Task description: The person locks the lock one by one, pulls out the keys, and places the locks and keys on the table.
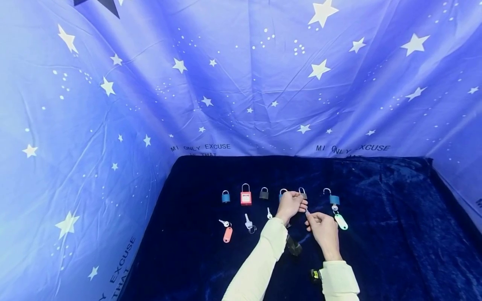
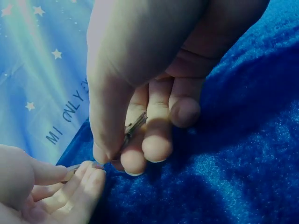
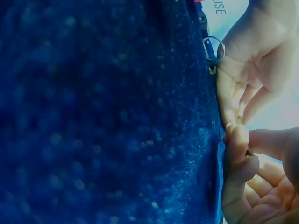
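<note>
My left hand pinches a small metal key between thumb and fingers, its toothed blade showing in the left wrist view. Fingertip to fingertip with it, my right hand pinches a small metal piece, mostly covered by the fingers; whether it joins the key cannot be told. Just beyond the left fingers stands a grey padlock, partly hidden. A blue padlock is largely covered by the same hand. To the right lies a blue padlock, shackle open, a key with a pale tag at its base.
Left of the hands lie a small blue padlock, a red padlock and a dark padlock. Nearer are a key with an orange tag, a key with rings and a small key. Dark blue cloth covers the surface.
</note>
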Available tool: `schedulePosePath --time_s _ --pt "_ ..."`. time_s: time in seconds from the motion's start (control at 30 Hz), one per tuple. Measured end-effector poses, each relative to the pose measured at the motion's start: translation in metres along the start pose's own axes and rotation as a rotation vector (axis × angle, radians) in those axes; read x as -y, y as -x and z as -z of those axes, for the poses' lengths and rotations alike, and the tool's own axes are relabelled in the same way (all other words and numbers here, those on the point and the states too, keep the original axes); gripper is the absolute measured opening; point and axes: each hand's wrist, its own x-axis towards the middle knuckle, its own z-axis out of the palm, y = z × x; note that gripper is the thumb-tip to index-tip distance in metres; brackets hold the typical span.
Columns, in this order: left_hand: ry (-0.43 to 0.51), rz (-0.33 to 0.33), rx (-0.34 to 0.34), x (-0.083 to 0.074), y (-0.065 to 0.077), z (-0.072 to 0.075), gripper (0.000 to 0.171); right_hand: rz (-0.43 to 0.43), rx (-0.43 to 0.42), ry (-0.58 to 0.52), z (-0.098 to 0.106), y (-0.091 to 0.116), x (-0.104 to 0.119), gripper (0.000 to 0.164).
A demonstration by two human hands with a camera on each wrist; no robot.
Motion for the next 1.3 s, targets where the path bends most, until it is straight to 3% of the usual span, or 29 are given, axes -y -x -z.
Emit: schedulePosePath --time_s 0.6,0.8,1.03,1.3 --pt "-0.107 0.024 -0.037 0.005 -0.005 -0.003 0.012 -0.031 0.131 0.051 0.002 -0.002 0.003 0.026" --pt "-0.132 0.051 -0.061 0.003 -0.01 -0.006 0.009 0.0 0.186 0.125 0.005 -0.004 0.003 0.029" --pt "-0.162 0.062 -0.085 -0.001 -0.009 -0.01 0.017 0.024 0.209 0.24 0.007 -0.006 0.004 0.034" --pt "-0.221 -0.03 -0.149 -0.001 -0.006 -0.014 0.017 0.074 0.222 0.348 0.012 -0.009 0.007 0.04"
